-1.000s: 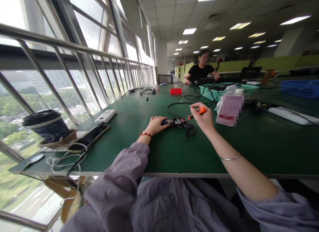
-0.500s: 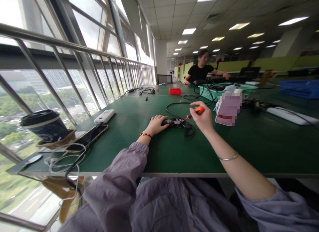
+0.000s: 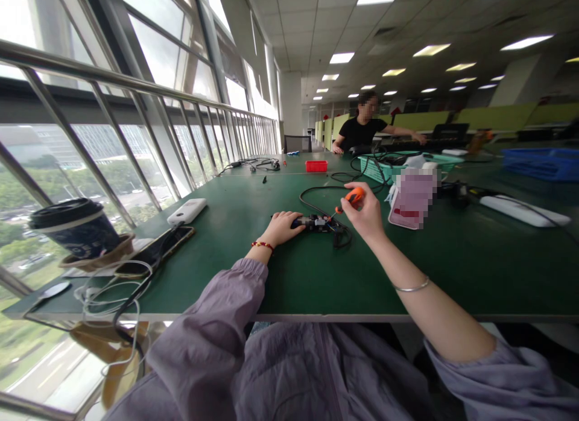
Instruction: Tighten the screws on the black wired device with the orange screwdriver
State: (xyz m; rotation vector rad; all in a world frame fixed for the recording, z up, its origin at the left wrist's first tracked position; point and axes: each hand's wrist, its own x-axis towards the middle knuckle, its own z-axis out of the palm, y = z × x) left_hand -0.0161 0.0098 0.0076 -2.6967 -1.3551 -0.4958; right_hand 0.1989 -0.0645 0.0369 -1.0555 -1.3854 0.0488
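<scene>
My left hand (image 3: 281, 229) is wrapped over the dark body of an opened corded device (image 3: 320, 224), pressing it against the green table. Small parts and thin wires show at the device's uncovered right end; its exact kind is unclear. Between the fingers of my right hand (image 3: 368, 219) is an orange-and-black screwdriver (image 3: 355, 196), held by the handle. Its shaft slants down to the left, with the tip at the device's right end. Whether the tip sits on a screw is too small to see. A black cord (image 3: 307, 193) loops around behind the device.
A phone (image 3: 409, 204) leans against a teal basket (image 3: 375, 169) of cables. Further back is a red box (image 3: 316, 166). On the left are a white power bank (image 3: 187, 211), a phone (image 3: 156, 252) and a lidded cup (image 3: 76, 228). A co-worker (image 3: 362, 128) sits across the table.
The screwdriver handle has tilted more upright as my right hand shifted slightly left. My left hand stays on the device. The co-worker's arm has stretched further right.
</scene>
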